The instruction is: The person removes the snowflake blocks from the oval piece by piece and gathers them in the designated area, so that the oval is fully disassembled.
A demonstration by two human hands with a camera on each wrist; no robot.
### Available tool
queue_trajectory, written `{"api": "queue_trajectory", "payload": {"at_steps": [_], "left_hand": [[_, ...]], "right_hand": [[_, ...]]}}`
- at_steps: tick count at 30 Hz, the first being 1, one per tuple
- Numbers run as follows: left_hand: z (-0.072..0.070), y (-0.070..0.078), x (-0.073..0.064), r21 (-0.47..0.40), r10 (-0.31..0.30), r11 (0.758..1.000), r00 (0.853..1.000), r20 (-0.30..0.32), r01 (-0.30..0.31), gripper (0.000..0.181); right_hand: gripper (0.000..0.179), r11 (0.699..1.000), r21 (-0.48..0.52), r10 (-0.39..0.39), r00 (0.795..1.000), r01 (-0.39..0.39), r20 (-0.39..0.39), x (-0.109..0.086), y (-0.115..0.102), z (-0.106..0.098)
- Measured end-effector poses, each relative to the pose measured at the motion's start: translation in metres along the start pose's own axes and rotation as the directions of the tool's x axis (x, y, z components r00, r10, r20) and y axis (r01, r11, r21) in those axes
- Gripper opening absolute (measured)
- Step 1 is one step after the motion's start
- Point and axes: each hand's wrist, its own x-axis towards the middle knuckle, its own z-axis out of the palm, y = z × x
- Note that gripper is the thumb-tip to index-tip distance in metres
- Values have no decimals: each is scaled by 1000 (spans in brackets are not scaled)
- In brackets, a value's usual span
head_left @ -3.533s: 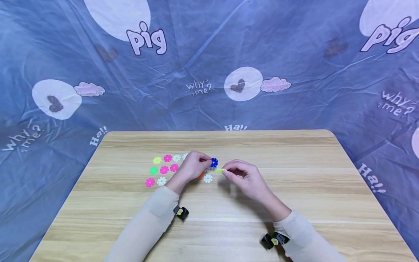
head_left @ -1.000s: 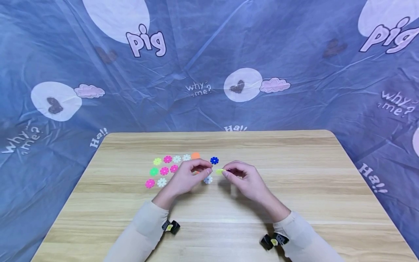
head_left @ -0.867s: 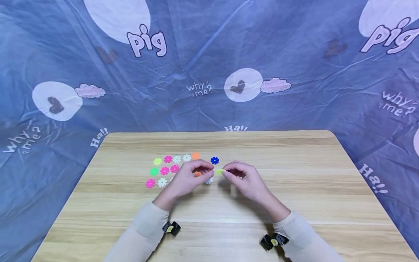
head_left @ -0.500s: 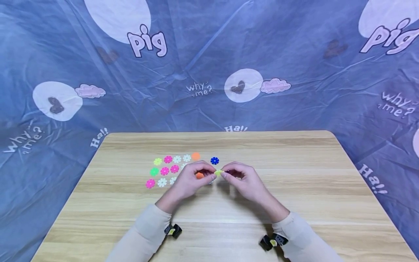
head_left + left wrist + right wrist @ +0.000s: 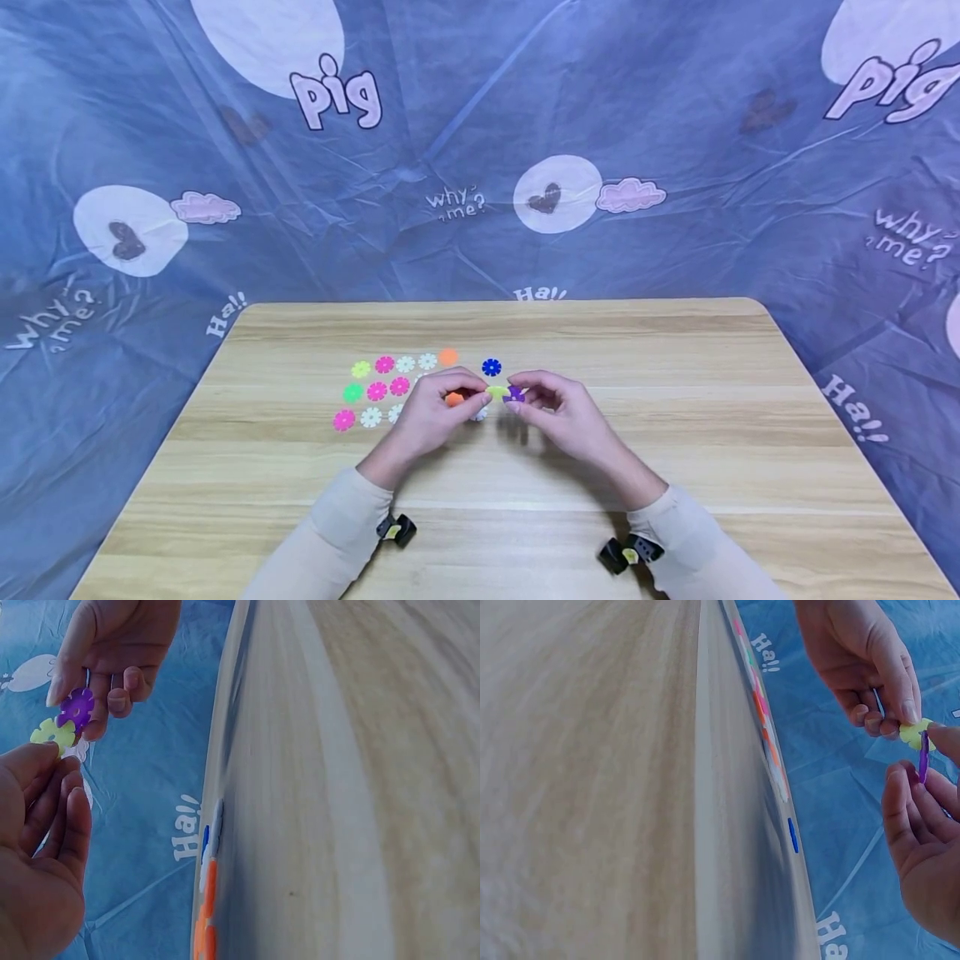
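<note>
My left hand (image 5: 435, 410) pinches a yellow notched snowflake disc (image 5: 497, 392) by its edge, between thumb and fingers. My right hand (image 5: 564, 410) holds a purple snowflake disc (image 5: 515, 395) between thumb and fingertips. Both discs are raised above the table. In the left wrist view the purple disc (image 5: 76, 709) meets the rim of the yellow disc (image 5: 52, 735). From the right wrist view, the purple disc (image 5: 923, 756) appears edge-on, set at an angle against the yellow disc (image 5: 913, 735); how deep their slots interlock is hard to see.
Rows of loose snowflake discs lie left of centre, among them a pink disc (image 5: 344, 420), a green disc (image 5: 352, 392) and an orange disc (image 5: 447, 357). My left hand covers some. A blue disc (image 5: 492, 367) lies behind the hands on the wooden table (image 5: 675, 350).
My left hand has come from over the loose discs to the yellow disc and grips it. My right hand, little moved, now shows the purple disc that its fingers mostly hid.
</note>
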Motion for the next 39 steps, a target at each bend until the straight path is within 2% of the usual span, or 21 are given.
{"api": "queue_trajectory", "payload": {"at_steps": [6,12,19,31,39], "left_hand": [[-1,3,-2,8,-16,1000,1000,-7,16,11],[0,4,-2,-38,-75,996,996,41,77,12],[4,2,-1,-56,-64,996,996,59,67,16],[6,2,-3,-19,30,999,999,24,-30,11],[6,1,-3,-55,130,990,991,17,-129,10]], "right_hand": [[45,1000,-14,-8,999,8,45,0,2,-1],[42,999,-18,-27,998,28,55,0,2,-1],[39,998,-32,-50,996,53,72,1,1,1],[37,998,-41,-53,995,57,87,2,0,0],[36,996,-28,-79,992,82,102,0,-2,-1]]}}
